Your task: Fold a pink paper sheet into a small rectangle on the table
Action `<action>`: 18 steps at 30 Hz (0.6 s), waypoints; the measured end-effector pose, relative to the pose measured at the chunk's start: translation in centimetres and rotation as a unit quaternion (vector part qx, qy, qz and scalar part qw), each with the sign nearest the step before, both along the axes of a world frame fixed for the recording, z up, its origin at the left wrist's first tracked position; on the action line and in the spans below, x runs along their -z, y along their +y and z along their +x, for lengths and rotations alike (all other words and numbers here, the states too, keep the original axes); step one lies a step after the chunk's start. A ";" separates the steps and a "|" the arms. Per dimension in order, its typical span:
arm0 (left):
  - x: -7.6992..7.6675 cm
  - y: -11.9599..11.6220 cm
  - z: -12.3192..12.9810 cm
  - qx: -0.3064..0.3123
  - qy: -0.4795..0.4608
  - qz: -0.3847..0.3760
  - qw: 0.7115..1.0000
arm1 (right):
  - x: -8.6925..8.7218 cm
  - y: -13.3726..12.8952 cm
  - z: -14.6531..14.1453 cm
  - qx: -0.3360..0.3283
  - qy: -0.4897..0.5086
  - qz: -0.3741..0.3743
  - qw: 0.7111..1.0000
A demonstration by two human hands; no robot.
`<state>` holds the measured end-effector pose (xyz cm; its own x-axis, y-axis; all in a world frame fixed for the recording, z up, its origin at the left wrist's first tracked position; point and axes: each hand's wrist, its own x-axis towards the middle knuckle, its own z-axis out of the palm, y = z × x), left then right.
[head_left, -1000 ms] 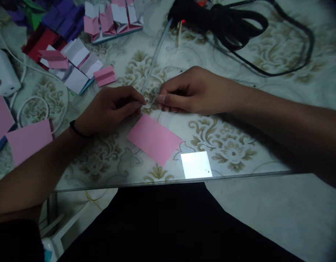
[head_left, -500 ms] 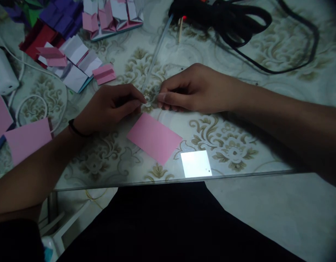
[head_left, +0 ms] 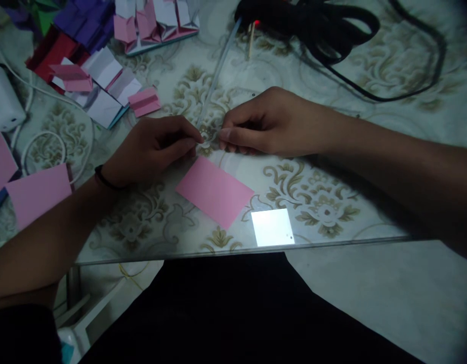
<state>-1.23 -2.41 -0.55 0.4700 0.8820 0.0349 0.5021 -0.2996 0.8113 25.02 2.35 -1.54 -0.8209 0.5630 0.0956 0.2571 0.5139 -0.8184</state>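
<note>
A pink rectangle of paper lies flat and slanted on the flower-patterned tabletop, just in front of my hands. My left hand rests on the table by the paper's upper left corner, fingers curled in and nothing visible in them. Across a small gap, my right hand is loosely closed, its thumb against the bent fingers; it shows nothing held. A thin translucent stick slants away from between the hands.
Folded pink and white paper pieces, a red one and purple ones lie at upper left. More pink paper and a white device with a cable are at left. A bundled black cord lies at the back.
</note>
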 end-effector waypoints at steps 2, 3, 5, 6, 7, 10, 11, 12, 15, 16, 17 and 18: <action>-0.1 0.0 0.0 0.000 0.004 0.003 1.000 | 0.0 0.0 -0.1 0.001 0.005 0.004 1.000; -0.1 0.0 0.0 0.000 0.008 0.004 1.000 | 0.1 0.0 -0.1 0.002 0.007 0.006 1.000; -0.2 0.1 0.0 0.001 0.017 0.006 1.000 | 0.1 0.0 -0.2 0.004 0.011 0.007 1.000; -0.2 0.1 0.0 0.001 0.021 0.007 1.000 | 0.2 0.1 -0.2 0.005 0.012 0.008 1.000; -0.2 0.1 0.0 0.001 0.025 0.008 1.000 | 0.2 0.1 -0.2 0.003 0.012 0.009 1.000; -0.3 0.1 -0.1 0.002 0.027 0.004 1.000 | 0.2 0.1 -0.2 -0.002 0.011 0.011 1.000; -0.3 0.1 -0.1 0.002 0.027 0.001 1.000 | 0.2 0.1 -0.2 -0.004 0.010 0.010 1.000; -0.2 0.1 -0.2 0.003 0.027 -0.003 1.000 | 0.1 0.1 -0.2 -0.005 0.010 0.009 1.000; -0.2 0.1 -0.2 0.003 0.022 -0.007 1.000 | 0.0 0.1 -0.2 -0.003 0.008 0.001 1.000; -0.2 0.2 -0.2 0.004 0.019 -0.005 1.000 | 0.0 0.1 -0.3 -0.001 0.007 -0.002 1.000; -0.2 0.2 -0.2 0.005 0.017 -0.004 1.000 | -0.1 0.1 -0.3 0.000 0.005 -0.006 1.000; -0.2 0.2 -0.2 0.005 0.015 -0.003 1.000 | -0.1 0.0 -0.3 0.002 0.004 -0.008 1.000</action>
